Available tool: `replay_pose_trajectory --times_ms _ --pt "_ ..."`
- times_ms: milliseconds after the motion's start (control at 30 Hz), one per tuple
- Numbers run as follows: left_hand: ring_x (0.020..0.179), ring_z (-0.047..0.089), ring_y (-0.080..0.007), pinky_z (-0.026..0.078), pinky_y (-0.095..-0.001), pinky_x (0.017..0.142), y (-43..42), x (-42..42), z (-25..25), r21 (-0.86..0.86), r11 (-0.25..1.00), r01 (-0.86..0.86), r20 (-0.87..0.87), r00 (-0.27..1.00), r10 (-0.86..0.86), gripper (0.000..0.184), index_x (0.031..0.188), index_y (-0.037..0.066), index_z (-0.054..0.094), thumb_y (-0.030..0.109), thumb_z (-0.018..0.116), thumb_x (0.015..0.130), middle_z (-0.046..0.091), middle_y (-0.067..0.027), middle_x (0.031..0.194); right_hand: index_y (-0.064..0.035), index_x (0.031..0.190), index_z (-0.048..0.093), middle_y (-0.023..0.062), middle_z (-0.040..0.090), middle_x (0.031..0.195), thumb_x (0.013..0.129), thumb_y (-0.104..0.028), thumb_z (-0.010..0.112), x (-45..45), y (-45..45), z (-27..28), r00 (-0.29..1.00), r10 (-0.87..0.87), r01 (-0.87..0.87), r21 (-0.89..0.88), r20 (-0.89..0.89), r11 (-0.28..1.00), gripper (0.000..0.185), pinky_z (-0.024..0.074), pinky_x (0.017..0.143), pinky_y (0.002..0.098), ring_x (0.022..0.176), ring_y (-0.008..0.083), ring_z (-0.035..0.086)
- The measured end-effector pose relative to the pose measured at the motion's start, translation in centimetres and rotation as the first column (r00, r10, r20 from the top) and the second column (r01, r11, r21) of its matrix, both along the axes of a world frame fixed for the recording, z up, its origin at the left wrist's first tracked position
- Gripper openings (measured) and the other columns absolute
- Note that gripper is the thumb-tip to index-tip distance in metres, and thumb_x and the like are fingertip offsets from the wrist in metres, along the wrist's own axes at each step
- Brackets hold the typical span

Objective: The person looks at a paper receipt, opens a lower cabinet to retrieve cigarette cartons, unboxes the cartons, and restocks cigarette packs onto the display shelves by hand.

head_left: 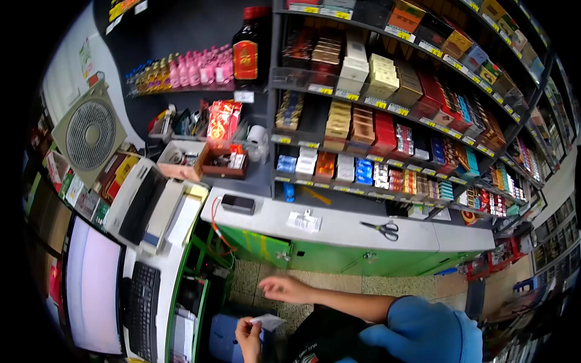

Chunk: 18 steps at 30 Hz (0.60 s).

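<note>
The left hand pinches a white slip between closed fingers; the right hand, empty, hovers nearby, loosely open.

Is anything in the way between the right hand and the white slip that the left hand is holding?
Nothing visible stands between the right hand and the white slip; only speckled floor shows through the gap. The left hand covers just the slip's pinched end.
</note>
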<state>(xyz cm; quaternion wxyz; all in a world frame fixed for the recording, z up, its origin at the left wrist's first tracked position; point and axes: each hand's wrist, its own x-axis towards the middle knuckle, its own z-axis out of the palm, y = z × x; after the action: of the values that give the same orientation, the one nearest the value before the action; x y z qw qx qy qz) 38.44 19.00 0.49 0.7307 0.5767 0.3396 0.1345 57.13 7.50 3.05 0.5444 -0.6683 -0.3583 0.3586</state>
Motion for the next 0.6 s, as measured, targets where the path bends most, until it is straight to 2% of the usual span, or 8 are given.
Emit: replay_pose_trajectory --times_ms 100,133,167,300,367,400,533,600 --pt "0.058 0.051 -0.0073 0.043 -0.0201 0.053 -2.0 3.6 -2.4 0.2 0.979 0.048 0.02 0.998 -0.054 0.008 0.079 0.007 0.051 0.0 0.054 0.075 0.054 0.0005 0.069 -0.0072 0.114 0.05 0.0117 0.056 0.102 0.081 -0.024 0.058 11.0 -3.1 -2.3 0.852 -0.248 0.399 -0.265 0.461 0.878 0.037 0.0464 0.076 0.0326 0.092 0.0245 0.058" --pt "0.084 0.05 -0.0105 0.041 -0.0239 0.077 -2.7 4.7 -0.6 0.157 0.976 0.15 -0.008 0.989 -0.15 0.014 0.092 0.005 0.058 0.015 0.055 0.083 0.059 -0.0047 0.088 -0.0078 0.115 0.05 0.0124 0.055 0.104 0.081 -0.024 0.057 14.7 -3.8 -4.8 0.773 -0.256 0.492 -0.295 0.58 0.819 0.038 0.0462 0.078 0.0347 0.095 0.0274 0.056" --pt "0.077 0.048 -0.0101 0.04 -0.0252 0.069 -4.7 7.4 3.3 0.039 0.99 0.135 0.067 0.988 -0.137 0.011 0.089 0.006 0.057 0.015 0.056 0.082 0.056 -0.0004 0.082 -0.0084 0.116 0.049 0.0131 0.054 0.106 0.08 -0.024 0.056 18.0 -4.1 -7.4 0.686 -0.257 0.585 -0.307 0.681 0.751 0.039 0.046 0.079 0.0367 0.098 0.0303 0.054" --pt "0.067 0.047 -0.0095 0.04 -0.0234 0.058 -9.2 13.1 -0.8 -0.261 0.964 0.047 -0.026 0.998 -0.055 0.007 0.082 0.009 0.052 0.016 0.052 0.08 0.051 0.0013 0.075 -0.0119 0.117 0.049 0.0103 0.053 0.109 0.078 -0.026 0.059 24.5 -3.8 -11.7 0.719 -0.217 0.592 -0.419 0.66 0.689 0.043 0.0458 0.079 0.038 0.1 0.0282 0.051" --pt "0.067 0.051 -0.0109 0.041 -0.0235 0.055 -9.5 15.4 -0.5 -0.287 0.941 0.181 -0.025 0.98 -0.196 0.01 0.086 0.009 0.054 0.014 0.052 0.078 0.054 -0.0002 0.077 -0.0134 0.115 0.05 0.0102 0.053 0.106 0.076 -0.026 0.061 24.5 -3.3 -13.2 0.674 -0.07 0.591 -0.48 0.736 0.649 0.042 0.0461 0.077 0.0376 0.098 0.0266 0.052" --pt "0.064 0.049 -0.0097 0.04 -0.022 0.054 -10.6 16.8 0.3 -0.319 0.946 0.052 0.003 0.999 -0.054 0.011 0.087 0.008 0.054 0.012 0.051 0.076 0.054 -0.0004 0.075 -0.0137 0.106 0.054 0.0089 0.055 0.1 0.074 -0.027 0.063 24.7 -3.4 -13.6 0.609 -0.014 0.596 -0.446 0.793 0.667 0.036 0.0468 0.074 0.0371 0.094 0.0258 0.054" --pt "0.055 0.043 -0.0084 0.038 -0.0214 0.049 -9.8 18.9 0.1 -0.282 0.956 -0.086 -0.057 0.996 0.073 0.009 0.085 0.01 0.052 0.011 0.049 0.077 0.045 0.0008 0.065 -0.0109 0.081 0.059 0.0065 0.057 0.088 0.07 -0.025 0.066 24.8 -3.2 -14.9 0.662 -0.087 0.593 -0.449 0.745 0.668 0.019 0.0473 0.069 0.0383 0.084 0.0258 0.057" --pt "0.058 0.054 -0.0102 0.047 -0.0245 0.049 -8.2 18.8 -2.6 -0.321 0.94 -0.119 -0.077 0.992 0.1 0.012 0.087 0.01 0.05 0.004 0.046 0.078 0.056 -0.001 0.07 -0.0112 0.079 0.059 0.007 0.057 0.087 0.069 -0.025 0.067 24.6 -3.6 -15.1 0.681 -0.144 0.609 -0.447 0.718 0.655 0.018 0.0471 0.068 0.0381 0.085 0.0263 0.057"
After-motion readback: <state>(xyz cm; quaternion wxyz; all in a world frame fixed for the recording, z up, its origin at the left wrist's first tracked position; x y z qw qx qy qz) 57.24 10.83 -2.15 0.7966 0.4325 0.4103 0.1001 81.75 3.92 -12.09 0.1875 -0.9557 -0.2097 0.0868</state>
